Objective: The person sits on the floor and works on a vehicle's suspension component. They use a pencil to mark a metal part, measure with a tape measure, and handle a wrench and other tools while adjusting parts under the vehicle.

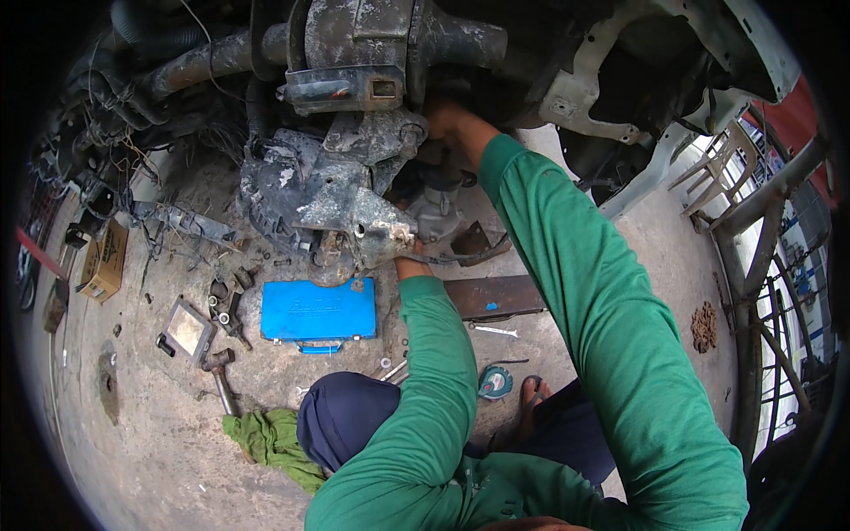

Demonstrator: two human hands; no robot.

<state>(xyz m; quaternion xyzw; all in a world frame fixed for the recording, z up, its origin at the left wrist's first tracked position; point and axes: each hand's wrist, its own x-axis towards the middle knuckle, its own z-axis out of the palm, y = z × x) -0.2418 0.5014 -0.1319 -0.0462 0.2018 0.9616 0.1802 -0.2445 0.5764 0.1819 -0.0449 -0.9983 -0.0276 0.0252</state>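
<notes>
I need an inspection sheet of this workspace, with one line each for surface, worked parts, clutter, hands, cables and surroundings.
Surface: worn concrete floor, with a dark stain at left.
Worked parts: grimy metal assembly in front of the person.
Clutter: closed blue case, hammer, green cloth, wrench, all on the floor.
Hands: left hand at the assembly's lower right, right hand at its upper right; fingers hidden, grip unclear.
Cables: tangled wires at upper left.
Surroundings: cardboard box at left; chair at right.
</notes>
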